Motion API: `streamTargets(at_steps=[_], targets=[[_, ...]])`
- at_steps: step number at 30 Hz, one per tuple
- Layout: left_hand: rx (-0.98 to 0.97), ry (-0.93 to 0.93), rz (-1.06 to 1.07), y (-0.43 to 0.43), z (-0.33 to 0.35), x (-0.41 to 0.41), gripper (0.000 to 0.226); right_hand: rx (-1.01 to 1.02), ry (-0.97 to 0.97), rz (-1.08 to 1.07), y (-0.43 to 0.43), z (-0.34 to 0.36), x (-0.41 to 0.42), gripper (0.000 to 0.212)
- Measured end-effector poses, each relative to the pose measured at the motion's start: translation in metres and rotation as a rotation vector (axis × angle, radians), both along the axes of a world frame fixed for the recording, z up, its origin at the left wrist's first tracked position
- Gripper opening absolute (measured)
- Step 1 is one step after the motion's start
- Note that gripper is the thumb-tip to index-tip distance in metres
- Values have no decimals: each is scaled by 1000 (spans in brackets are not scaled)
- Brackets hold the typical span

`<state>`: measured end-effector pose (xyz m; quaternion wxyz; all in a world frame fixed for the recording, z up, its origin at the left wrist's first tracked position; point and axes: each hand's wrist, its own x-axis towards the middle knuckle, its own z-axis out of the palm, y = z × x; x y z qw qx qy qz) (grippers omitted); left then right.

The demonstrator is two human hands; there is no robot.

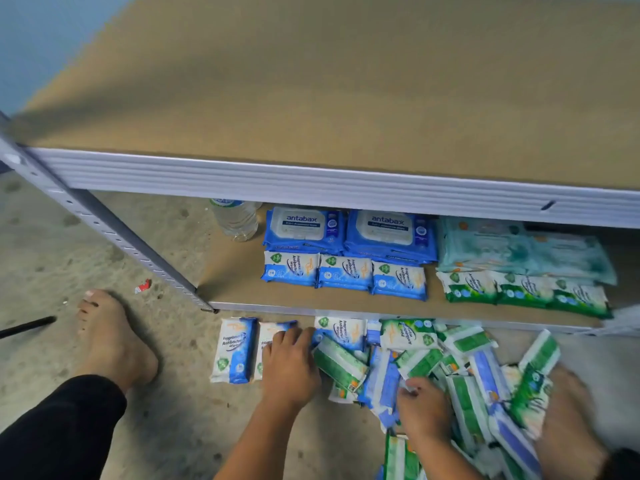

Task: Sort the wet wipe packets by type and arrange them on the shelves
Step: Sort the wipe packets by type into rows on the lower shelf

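Head view: the left hand [291, 367] curls its fingers over a blue packet [266, 332]. The right hand [424, 408] digs bent-fingered into the mixed pile [467, 358]; I cannot tell what it holds. Beyond both hands, the lower shelf [235, 278] carries sorted rows [344, 271]; much sorting seems left.

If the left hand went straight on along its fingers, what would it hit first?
Likely the lower shelf's front edge, then the blue packets on it; depth is unclear.

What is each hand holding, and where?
Left hand grips a blue packet on the floor, fingers curled over its upper edge. Right hand is in the mixed pile; its hold cannot be told.
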<state>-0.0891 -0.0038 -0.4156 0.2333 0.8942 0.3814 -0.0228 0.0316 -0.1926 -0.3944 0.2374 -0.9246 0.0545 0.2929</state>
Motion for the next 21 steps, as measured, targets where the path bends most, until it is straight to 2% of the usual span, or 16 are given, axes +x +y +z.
streamTargets(at_steps=[1,4,10,15,18,21], targets=[[-25,50,-33,-5,1,2,59,-23,35,8,-7,2,2,5],[-69,151,-134,-14,3,10,70,-41,66,59,-22,-3,4,18],[-82,40,-166,-8,-9,41,52,-17,30,35,-14,-13,6,20],[-134,64,-206,-2,-15,71,43,-228,53,134,8,-19,10,48],[-126,169,-240,-5,-22,81,49,-296,50,190,16,-21,11,59],[-103,263,-259,-11,-26,82,69,-310,36,253,17,-23,10,57]])
